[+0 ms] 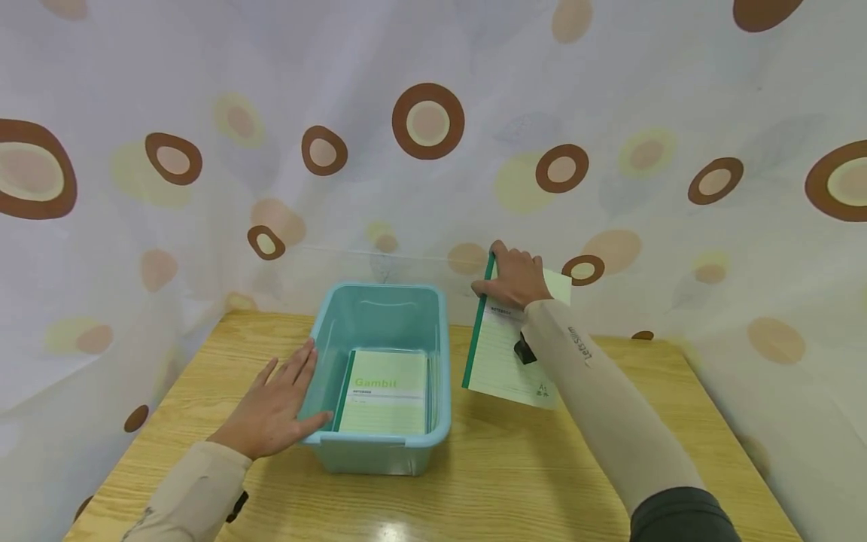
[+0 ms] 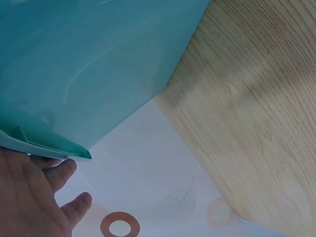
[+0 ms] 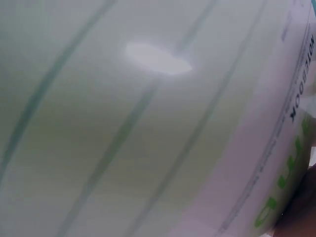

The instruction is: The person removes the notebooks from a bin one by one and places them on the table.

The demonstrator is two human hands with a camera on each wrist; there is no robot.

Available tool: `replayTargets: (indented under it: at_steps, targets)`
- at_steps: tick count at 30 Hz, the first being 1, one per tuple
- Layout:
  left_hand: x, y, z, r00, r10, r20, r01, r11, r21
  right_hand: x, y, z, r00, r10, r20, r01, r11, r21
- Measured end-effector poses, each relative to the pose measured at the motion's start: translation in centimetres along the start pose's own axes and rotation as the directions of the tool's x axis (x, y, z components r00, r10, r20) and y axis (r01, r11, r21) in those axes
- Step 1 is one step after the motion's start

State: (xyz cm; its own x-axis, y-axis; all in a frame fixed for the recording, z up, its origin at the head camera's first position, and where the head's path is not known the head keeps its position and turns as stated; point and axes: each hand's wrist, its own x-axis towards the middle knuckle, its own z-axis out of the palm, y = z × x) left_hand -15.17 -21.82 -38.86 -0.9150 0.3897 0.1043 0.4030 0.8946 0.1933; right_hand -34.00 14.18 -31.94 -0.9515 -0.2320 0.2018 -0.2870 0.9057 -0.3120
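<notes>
Plastic bin (image 1: pixel 444 361), light blue, rectangular, standing on a wood-grain desk (image 1: pixel 284 500); inside, a Gambit notebook (image 1: pixel 386 410), pale green with dark-green spine, face up. Left hand (image 1: pixel 274 410): fingers extended and spread, resting at the bin's left rim, thumb over the near corner. Right hand (image 1: pixel 518 280): gripping a second notebook (image 1: pixel 497 354), matching cover, near the top of its green spine; this copy held tilted, to the right of the bin. Behind: pale cloth (image 1: pixel 379 45), brown-ringed spots.
</notes>
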Motion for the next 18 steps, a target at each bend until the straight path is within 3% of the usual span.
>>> replayTargets:
  at_steps: [8,18]
  targets:
    - [-0.1,-0.1,-0.1,1.0,-0.004,0.002,0.004,1.0,-0.003,0.0,2.5,3.8,0.999,0.011,0.047,-0.011,1.0,-0.005]
    - [-0.1,-0.1,-0.1,1.0,0.006,-0.004,-0.006,1.0,0.004,-0.5,3.3,8.7,0.989,-0.019,0.147,0.025,0.999,-0.041]
